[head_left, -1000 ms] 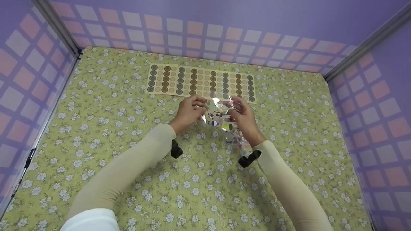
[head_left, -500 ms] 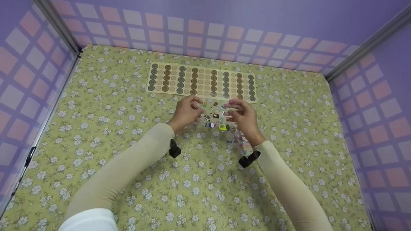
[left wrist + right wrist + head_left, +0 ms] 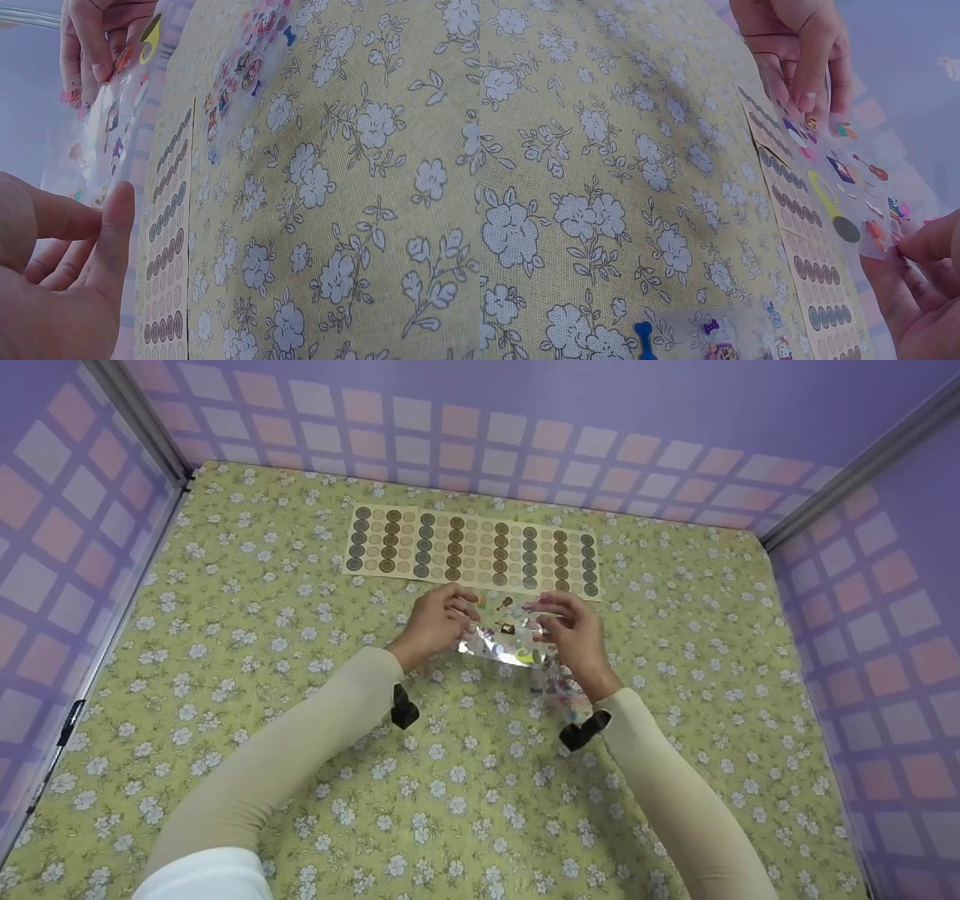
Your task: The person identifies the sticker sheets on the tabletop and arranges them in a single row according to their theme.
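A clear sticker sheet [image 3: 508, 628] with small coloured pictures is stretched between the two hands above the table. My left hand [image 3: 435, 622] pinches its left side between thumb and fingers. On the opposite side, my right hand [image 3: 577, 634] pinches it near the edge. In the right wrist view a guitar sticker [image 3: 870, 168] and a yellow shape with a dark round end [image 3: 832, 210] show on the film. Beneath the right hand, a second clear sticker sheet [image 3: 247, 75] lies on the cloth, partly hidden in the head view.
Behind the hands lie beige sheets [image 3: 472, 547] with rows of dark and pale round stickers, side by side. A yellow floral cloth [image 3: 420, 810] covers the table. Purple panels with pink and white squares [image 3: 457, 424] enclose the back and both sides.
The held sheet has tilted, so the glare has moved from its upper part to its lower edge. Both hands keep their pinch and have barely shifted.
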